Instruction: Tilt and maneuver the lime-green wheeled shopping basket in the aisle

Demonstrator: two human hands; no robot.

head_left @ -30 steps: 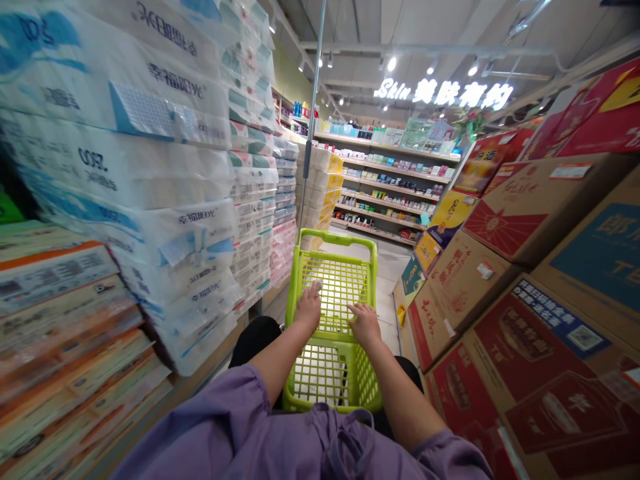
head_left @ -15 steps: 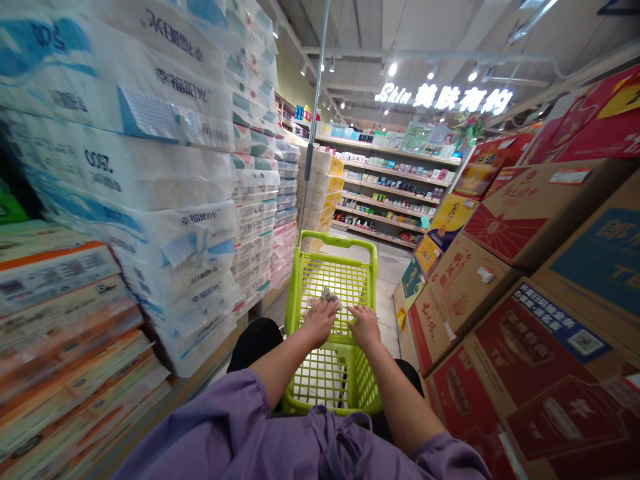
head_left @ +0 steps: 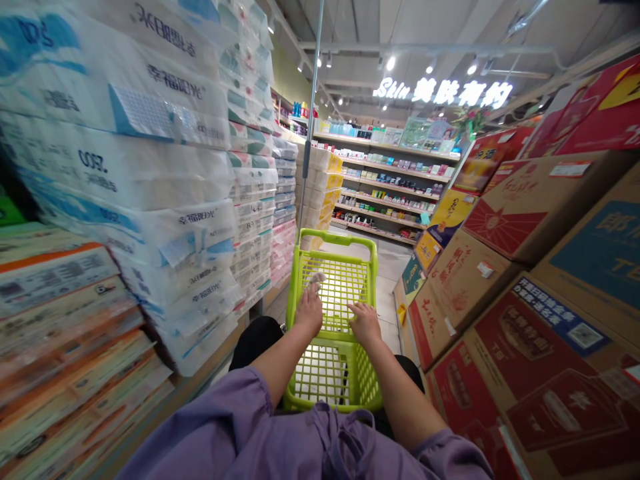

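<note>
A lime-green plastic shopping basket with mesh walls stands tilted in front of my knees, its open side facing me. My left hand is over the left part of the mesh, with a small crumpled whitish cloth at its fingertips; whether it is fabric or tissue I cannot tell. The cloth lies against the upper left of the mesh. My right hand rests on the basket's right side, fingers bent over the green plastic. A long thin pole rises from the basket's upper left corner.
Tall stacks of wrapped tissue packs line the left side, with orange-and-white packs lower down. Cardboard liquor boxes are piled on the right. Beyond the basket, shelves of small goods stand at the aisle's end.
My left hand has moved left and slightly up across the mesh with the cloth. My right hand and the basket have stayed almost in place.
</note>
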